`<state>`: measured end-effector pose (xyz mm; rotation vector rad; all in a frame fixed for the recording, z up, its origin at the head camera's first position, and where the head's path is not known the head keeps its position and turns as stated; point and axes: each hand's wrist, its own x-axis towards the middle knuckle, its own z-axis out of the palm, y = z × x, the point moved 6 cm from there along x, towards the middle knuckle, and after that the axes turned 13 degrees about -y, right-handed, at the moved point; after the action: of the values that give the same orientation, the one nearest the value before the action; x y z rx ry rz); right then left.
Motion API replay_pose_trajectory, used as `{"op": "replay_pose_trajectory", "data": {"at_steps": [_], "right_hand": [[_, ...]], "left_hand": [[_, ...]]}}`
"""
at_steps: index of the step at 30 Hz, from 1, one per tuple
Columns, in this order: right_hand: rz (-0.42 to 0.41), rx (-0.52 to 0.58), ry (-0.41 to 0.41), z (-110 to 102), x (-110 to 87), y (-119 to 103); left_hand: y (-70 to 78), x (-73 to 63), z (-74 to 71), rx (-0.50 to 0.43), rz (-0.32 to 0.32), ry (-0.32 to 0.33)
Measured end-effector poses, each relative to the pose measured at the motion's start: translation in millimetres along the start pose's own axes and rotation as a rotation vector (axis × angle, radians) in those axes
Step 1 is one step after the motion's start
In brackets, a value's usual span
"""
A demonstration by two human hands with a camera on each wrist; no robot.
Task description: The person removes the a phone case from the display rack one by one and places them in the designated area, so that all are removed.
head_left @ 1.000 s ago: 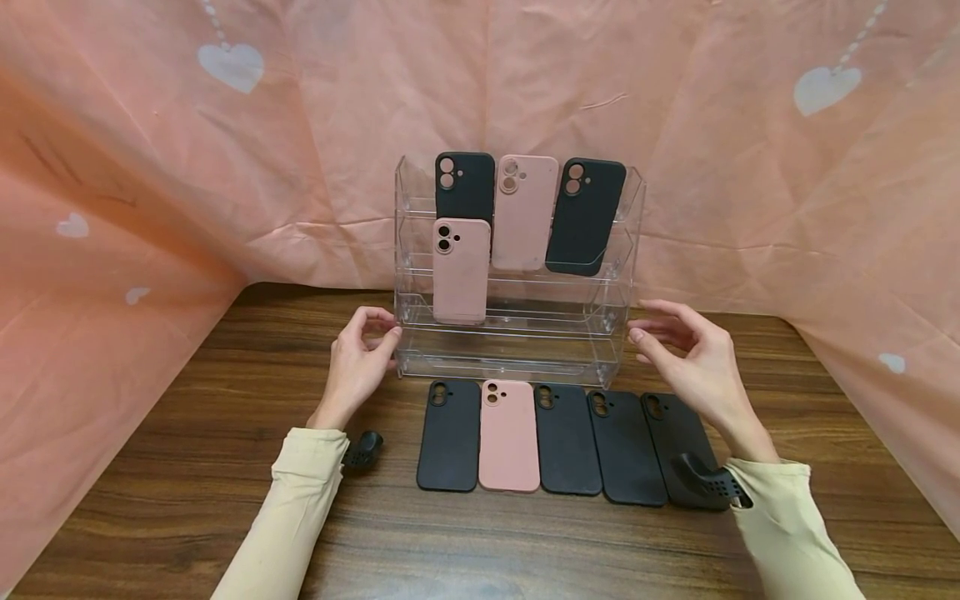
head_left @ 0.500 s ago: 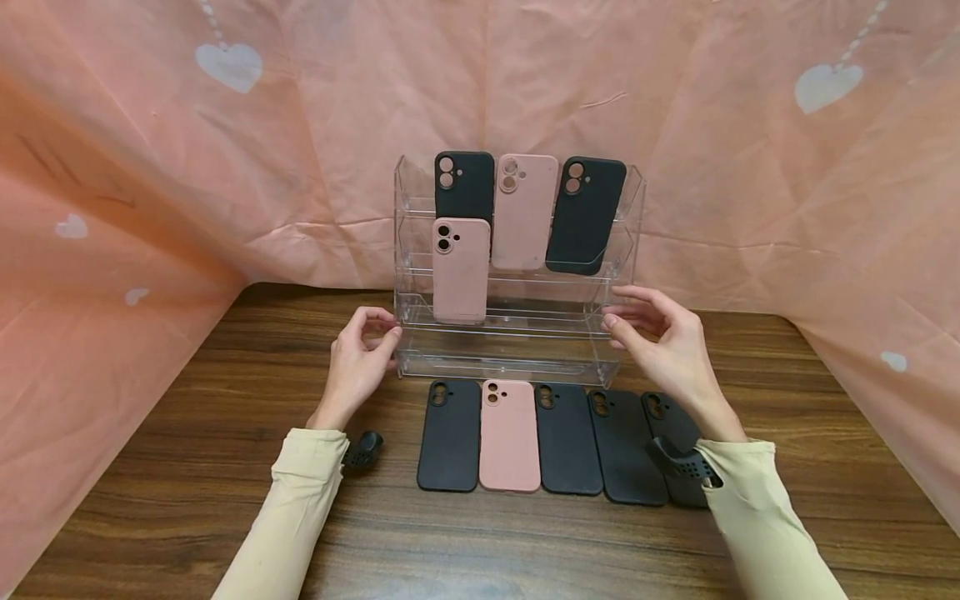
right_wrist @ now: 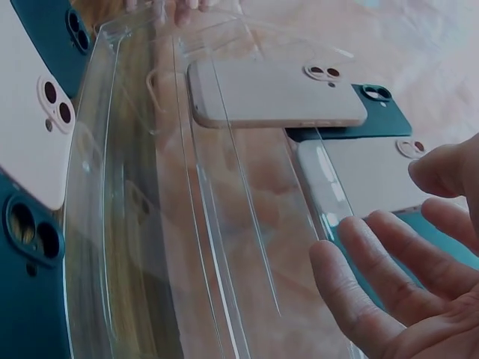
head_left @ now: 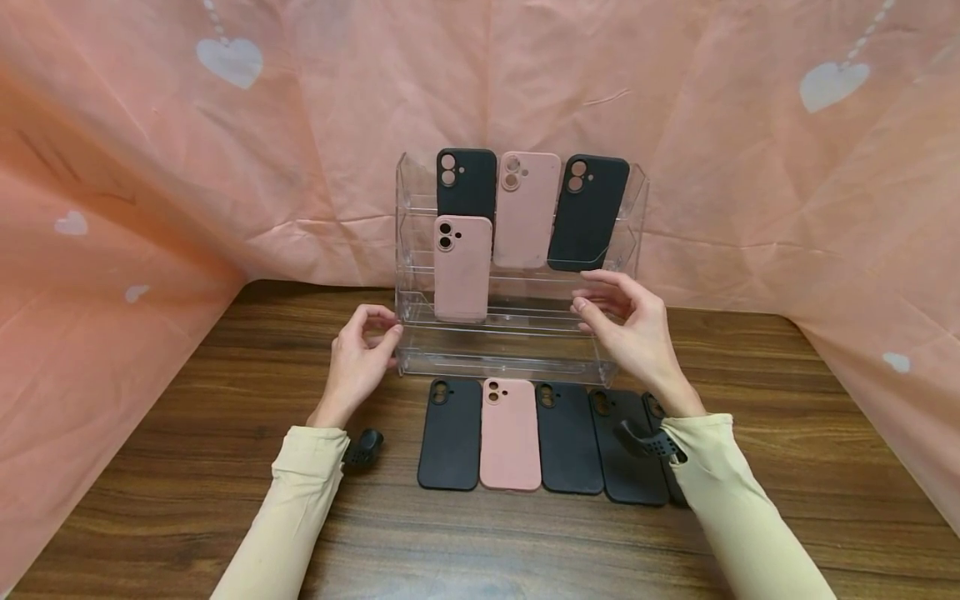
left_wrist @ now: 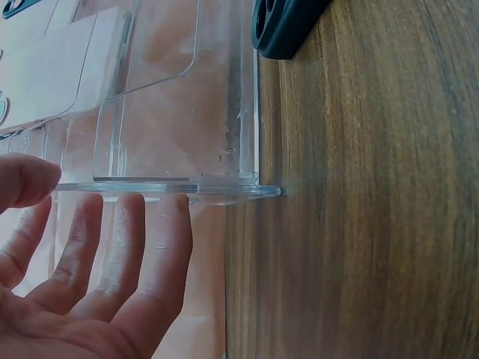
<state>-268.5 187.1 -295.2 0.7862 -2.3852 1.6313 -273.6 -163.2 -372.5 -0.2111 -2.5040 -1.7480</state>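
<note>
A clear acrylic tiered rack (head_left: 510, 367) stands on the table. Leaning on its top tier are a dark phone case (head_left: 467, 187), a pink phone case (head_left: 527, 212) and another dark phone case (head_left: 588, 212). One tier lower, a pink phone case (head_left: 462, 271) overlaps the left dark one. My left hand (head_left: 360, 354) rests its fingertips against the rack's left side panel (left_wrist: 187, 187), fingers gently bent. Holding nothing, my right hand (head_left: 630, 333) hovers in front of the rack's right part, thumb and fingers apart; in the right wrist view its fingers (right_wrist: 397, 254) are spread.
Before the rack lies a row of phone cases: a dark case (head_left: 450, 433), a pink case (head_left: 510, 433), and further dark cases, including one (head_left: 570, 437) beside the pink. My right wrist partly covers the rightmost. Pink cloth (head_left: 322, 167) hangs behind and at both sides.
My right hand has left the rack's right side and moved leftward and slightly up, in front of the tiers. My left hand stays at the left panel. The cases have not moved.
</note>
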Motion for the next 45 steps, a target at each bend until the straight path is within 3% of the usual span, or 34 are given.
{"op": "replay_pose_trajectory", "data": {"at_steps": [24, 45], "right_hand": [[-0.004, 0.072, 0.005, 38.2, 43.2, 9.9], [-0.001, 0.136, 0.011, 75.4, 65.7, 19.4]], "left_hand": [[0.8, 0.5, -0.8, -0.03, 0.007, -0.009], [1.2, -1.5, -0.5, -0.026, -0.003, -0.005]]}}
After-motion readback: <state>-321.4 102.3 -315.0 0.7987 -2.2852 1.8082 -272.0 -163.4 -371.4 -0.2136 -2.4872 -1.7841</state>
